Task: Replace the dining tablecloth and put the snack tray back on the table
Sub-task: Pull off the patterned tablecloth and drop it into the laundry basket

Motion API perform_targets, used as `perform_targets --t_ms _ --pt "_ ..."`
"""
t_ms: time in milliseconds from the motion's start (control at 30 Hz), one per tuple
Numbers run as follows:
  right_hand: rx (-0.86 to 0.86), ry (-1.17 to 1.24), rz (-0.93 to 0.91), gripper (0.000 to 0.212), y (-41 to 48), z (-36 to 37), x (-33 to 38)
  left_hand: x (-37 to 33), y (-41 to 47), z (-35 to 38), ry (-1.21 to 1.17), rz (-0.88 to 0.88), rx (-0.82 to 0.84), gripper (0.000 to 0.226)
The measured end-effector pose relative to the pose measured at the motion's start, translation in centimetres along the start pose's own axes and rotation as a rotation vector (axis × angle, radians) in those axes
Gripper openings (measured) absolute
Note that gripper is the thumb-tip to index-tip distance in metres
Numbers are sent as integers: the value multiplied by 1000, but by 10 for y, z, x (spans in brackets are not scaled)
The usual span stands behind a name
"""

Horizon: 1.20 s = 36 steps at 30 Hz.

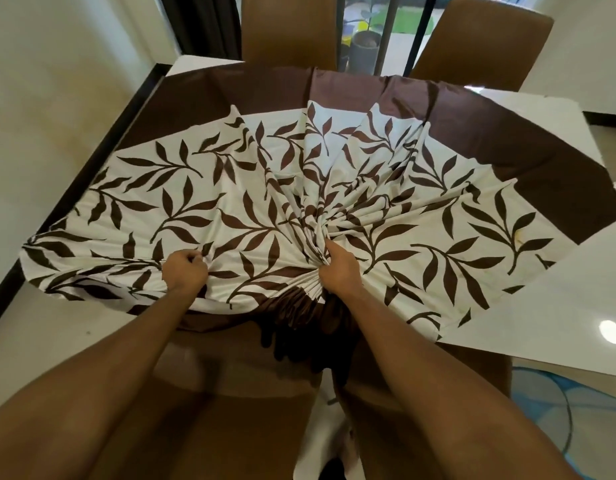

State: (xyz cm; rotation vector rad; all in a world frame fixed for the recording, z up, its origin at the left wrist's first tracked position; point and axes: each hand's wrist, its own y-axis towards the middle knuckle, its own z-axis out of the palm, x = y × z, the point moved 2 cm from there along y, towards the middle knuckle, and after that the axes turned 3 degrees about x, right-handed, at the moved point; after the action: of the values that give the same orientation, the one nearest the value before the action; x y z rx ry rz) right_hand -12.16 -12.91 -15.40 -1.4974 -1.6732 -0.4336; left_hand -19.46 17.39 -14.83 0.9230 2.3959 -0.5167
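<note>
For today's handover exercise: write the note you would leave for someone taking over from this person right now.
Left hand: pinching the leaf-print tablecloth near the table's near edge.
Right hand: gripping a gathered bunch of it.
Cloth lies fanned across the white table, its brown border hanging off the near side.
Done: cloth half bunched.
Left: cannot tell whether it is going on or coming off; snack tray not in view.

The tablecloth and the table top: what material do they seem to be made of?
The tablecloth looks like thin woven fabric, perhaps polyester: it gathers into fine pleats at the right hand, and its brown border has a slight sheen. The table top looks like polished white stone or glass; it mirrors a ceiling light.
</note>
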Motion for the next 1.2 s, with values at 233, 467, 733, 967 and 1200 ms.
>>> perform_targets --t_ms 233,467,733,967,1200 --pt "-41 -174 -34 58 -12 22 5 38 -13 -45 263 247 101 13" --pt "105 -231 -172 57 -11 102 72 102 1 -91 267 80 26 12" --pt "256 -343 -256 63 7 144 124 67 -44 -56 128 301 238 9" --pt "357 -91 -41 33 30 113 119 3 -90 4 -236 361 443 7" --pt "257 -287 -250 41 22 80 96 -22 -97 31 -278 399 731 7"
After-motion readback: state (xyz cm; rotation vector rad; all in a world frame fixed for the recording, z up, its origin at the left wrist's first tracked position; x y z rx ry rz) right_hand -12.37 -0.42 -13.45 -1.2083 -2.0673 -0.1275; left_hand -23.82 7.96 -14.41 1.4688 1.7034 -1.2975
